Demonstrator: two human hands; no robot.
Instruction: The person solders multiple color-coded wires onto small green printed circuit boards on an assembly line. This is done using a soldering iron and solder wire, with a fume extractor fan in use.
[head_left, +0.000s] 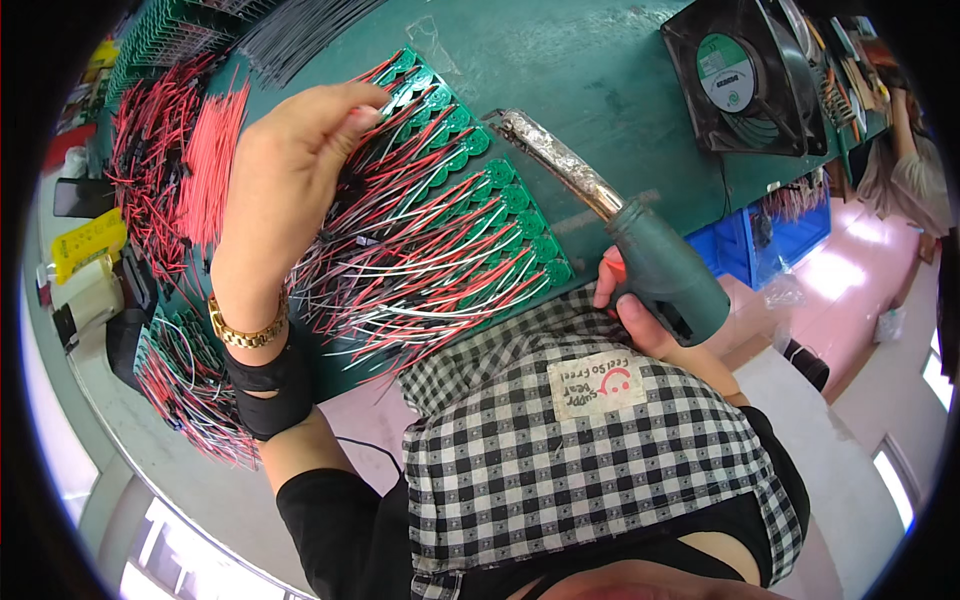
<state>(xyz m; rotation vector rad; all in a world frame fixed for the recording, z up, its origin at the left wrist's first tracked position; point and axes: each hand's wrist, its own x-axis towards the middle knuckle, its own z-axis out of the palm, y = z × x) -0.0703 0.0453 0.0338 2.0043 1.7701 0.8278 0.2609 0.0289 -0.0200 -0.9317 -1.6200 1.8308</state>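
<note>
Head view: left hand (290, 170) lies over the panel of round green circuit boards (500, 215) on the green bench (590, 70), fingertips pinching, probably, a wire (400, 95) at the top board. Right hand (640, 315) closed around the green heat gun (665, 275), foil-wrapped nozzle (550, 155) over the panel's edge.

The left hand (290, 175) covers part of the green boards (480, 190) and the wire ends beneath its fingertips, so what they pinch cannot be told. The right hand (640, 315) is mostly hidden behind the tool's grip (670, 280) and the checked cloth (590, 440); only a few fingers show. The fan (745, 80) is cut by the dark rim. Its label print is too small to tell.
</note>
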